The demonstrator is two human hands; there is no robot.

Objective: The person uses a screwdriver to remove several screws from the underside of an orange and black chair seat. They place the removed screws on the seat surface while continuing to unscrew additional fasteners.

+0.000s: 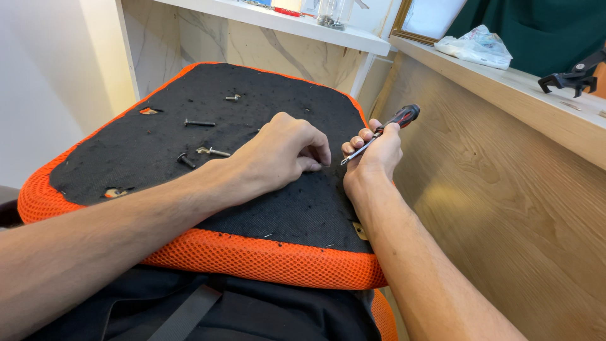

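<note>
Head view: seat cushion (208, 252), black underside up, orange edge, lies on lap. Left hand (284, 151) curled, fingertips pinching at black cloth. Right hand (372, 155) grips screwdriver (382, 129), tip pointing toward left hand. Loose bolts (199, 122) lie farther back on cloth.

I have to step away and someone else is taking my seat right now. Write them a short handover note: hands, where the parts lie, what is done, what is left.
Left hand: resting fingertips-down on the black underside of the seat cushion, holding nothing that can be seen.
Right hand: gripping a screwdriver with a red and black handle, tip pointing toward the left fingertips.
Parts: four loose bolts lie on the black fabric left of the hands, one long bolt among them. The cushion sits across the lap, orange mesh edge toward the body.
Done: bolts appear to be out.
Left: not clear from this view; what the fingertips cover is hidden.
</note>
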